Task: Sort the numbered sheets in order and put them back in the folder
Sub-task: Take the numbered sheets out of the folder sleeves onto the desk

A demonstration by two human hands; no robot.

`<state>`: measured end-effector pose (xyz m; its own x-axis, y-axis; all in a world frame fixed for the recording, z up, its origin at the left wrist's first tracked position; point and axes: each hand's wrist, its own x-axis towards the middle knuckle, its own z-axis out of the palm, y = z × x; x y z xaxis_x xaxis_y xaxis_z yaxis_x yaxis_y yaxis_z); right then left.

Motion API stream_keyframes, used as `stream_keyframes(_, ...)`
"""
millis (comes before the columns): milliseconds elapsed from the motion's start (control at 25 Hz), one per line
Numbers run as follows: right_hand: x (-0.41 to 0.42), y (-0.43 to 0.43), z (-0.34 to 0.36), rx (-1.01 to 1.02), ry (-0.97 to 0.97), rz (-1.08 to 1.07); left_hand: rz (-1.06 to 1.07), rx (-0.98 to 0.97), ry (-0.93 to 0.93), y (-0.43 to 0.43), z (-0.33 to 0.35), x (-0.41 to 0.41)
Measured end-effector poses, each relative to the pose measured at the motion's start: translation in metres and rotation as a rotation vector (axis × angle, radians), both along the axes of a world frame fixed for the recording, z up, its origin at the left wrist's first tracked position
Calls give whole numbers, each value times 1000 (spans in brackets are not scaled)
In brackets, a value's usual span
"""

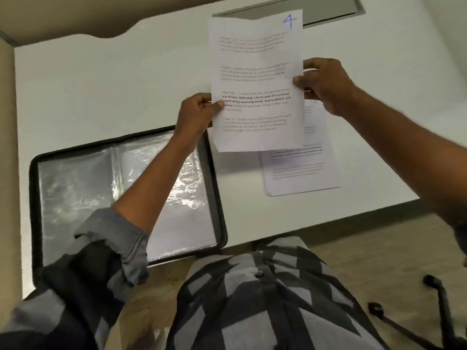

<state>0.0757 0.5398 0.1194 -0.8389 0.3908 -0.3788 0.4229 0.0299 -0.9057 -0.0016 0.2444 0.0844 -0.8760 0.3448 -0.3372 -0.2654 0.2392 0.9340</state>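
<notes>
White table (pixel 101 84) fills most of the view, with tan floor below its near edge. Both hands hold up one sheet (pixel 257 79) of printed text, marked with a blue 4 in its top right corner. The left hand (pixel 195 114) pinches the sheet's left edge, thumb on the front and fingers curled behind. The right hand (pixel 326 84) grips the right edge the same way. One folder (pixel 214 198) lies open on the table at the left, black-rimmed, its clear plastic sleeves (pixel 75 193) showing. One pile of sheets (pixel 300 173) lies flat on the table just right of the folder, partly hidden behind the held sheet (how many are in it cannot be told)
</notes>
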Motion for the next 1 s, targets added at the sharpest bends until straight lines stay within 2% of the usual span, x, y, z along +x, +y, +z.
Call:
stream_keyframes(240, 58, 79, -25, 12, -119, 152, -3, -28, -124, 67, -27, 83)
stream_keyframes(520, 95, 113, -89, 45, -205, 132, 83, -158, -164, 97, -76, 125)
stream_keyframes(760, 111, 112, -120, 71, -201, 110, 144, -274, -131, 94, -97, 132)
stream_keyframes(1000, 112, 107, -132, 176, -146, 78, 70, -413, 24, 88, -100, 136)
